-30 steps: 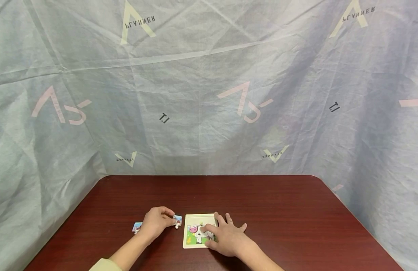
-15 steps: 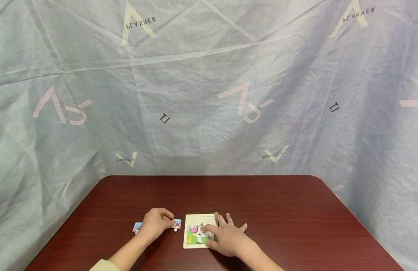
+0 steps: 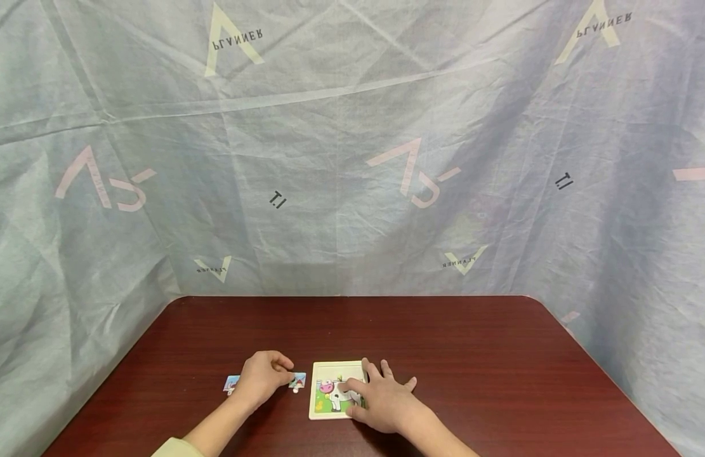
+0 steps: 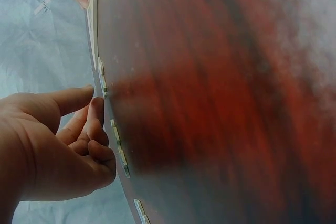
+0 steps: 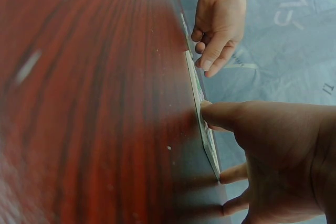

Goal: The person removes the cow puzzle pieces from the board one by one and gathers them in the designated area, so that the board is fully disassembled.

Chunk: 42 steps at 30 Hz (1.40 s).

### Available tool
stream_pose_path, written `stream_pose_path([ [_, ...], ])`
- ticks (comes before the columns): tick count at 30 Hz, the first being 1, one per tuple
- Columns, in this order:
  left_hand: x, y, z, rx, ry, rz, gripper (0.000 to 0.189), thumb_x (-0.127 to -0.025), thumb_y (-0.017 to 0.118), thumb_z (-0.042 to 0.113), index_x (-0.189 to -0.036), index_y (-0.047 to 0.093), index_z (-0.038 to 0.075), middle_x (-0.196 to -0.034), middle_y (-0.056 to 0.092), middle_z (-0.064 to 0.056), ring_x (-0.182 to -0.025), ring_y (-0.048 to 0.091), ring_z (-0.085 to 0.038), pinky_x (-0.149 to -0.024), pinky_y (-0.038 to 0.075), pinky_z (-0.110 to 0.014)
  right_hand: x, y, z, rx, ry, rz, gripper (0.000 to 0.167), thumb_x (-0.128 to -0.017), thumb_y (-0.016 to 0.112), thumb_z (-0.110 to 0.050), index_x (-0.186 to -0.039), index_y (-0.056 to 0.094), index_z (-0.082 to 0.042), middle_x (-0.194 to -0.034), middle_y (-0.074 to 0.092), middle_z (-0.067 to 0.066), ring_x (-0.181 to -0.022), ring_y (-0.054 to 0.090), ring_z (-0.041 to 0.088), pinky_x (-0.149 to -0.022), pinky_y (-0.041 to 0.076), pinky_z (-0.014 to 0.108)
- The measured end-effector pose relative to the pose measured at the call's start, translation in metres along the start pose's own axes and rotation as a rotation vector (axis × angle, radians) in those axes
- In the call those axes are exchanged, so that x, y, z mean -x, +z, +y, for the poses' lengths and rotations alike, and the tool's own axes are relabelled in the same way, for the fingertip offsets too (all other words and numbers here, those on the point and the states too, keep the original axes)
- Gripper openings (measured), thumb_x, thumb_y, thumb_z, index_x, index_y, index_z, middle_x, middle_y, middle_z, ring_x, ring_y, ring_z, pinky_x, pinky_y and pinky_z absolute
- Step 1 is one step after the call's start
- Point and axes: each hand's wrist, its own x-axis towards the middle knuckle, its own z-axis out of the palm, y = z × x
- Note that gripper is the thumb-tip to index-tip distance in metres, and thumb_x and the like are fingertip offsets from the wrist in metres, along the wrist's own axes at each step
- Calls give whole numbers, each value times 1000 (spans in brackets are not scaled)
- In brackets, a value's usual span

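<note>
In the head view my left hand (image 3: 264, 379) pinches the left side of a small jigsaw puzzle piece (image 3: 297, 381), thumb and index finger at its edge. The piece is light blue with a bit of red and lies flat on the table. To its right lies a cream puzzle tray (image 3: 313, 400) with a cow picture (image 3: 336, 395) filling its lower part; the upper strip is bare. My right hand (image 3: 384, 397) rests spread over the tray's right side, fingers touching its edge and the picture. The right wrist view shows my right thumb (image 5: 223, 113) on the tray.
Another blue puzzle piece (image 3: 230, 383) lies left of my left hand, partly covered by it. A further piece (image 4: 119, 148) lies under that hand in the left wrist view. The dark red table (image 3: 352, 330) ends at a grey cloth backdrop (image 3: 306, 241).
The puzzle piece at my left fingertips has turned and settled flat, shifting slightly toward me. My left hand has barely moved; my right hand and the tray stay put.
</note>
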Motion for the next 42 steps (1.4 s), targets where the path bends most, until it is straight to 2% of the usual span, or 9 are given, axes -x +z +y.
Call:
stream_pose_path([
  [11,2,6,4,33,29,-26,13,-77,82,2,-87,73,3,-72,65,0,-67,59,-14,-61,48,-33,-1,1,0,17,8,-1,39,-96,64,-50,-134,58,-44,-159,34,16,-140,32,54,-80,26,90],
  [19,4,14,11,70,62,-103,14,-80,82,4,-91,73,3,-73,66,0,-62,62,-17,-57,47,-33,-2,1,0,33,20,-14,39,-96,63,-51,-134,58,-45,-159,34,15,-140,33,53,-81,27,89],
  [23,4,21,16,34,80,-118,15,-79,84,6,-90,73,5,-74,64,2,-66,59,-14,-59,47,-33,-2,1,1,35,23,-18,39,-96,63,-52,-135,57,-46,-159,33,15,-141,33,53,-81,27,89],
  [30,5,26,22,51,111,-179,16,-80,83,5,-91,72,4,-78,63,0,-72,58,-15,-61,49,-33,-3,1,1,38,19,-11,40,-96,63,-52,-135,57,-46,-159,34,15,-140,33,53,-80,28,89],
  [34,5,29,25,29,98,-198,18,-78,85,6,-92,73,5,-79,62,1,-73,57,-15,-63,49,-33,-2,0,0,41,20,-14,41,-96,64,-52,-136,57,-45,-159,34,15,-140,33,53,-80,28,89],
  [42,4,35,30,-91,113,-209,20,-75,88,7,-89,73,6,-78,57,0,-70,49,-15,-64,45,-33,-2,-1,-1,41,21,-11,40,-96,64,-51,-134,58,-45,-158,35,15,-140,33,53,-80,28,89],
])
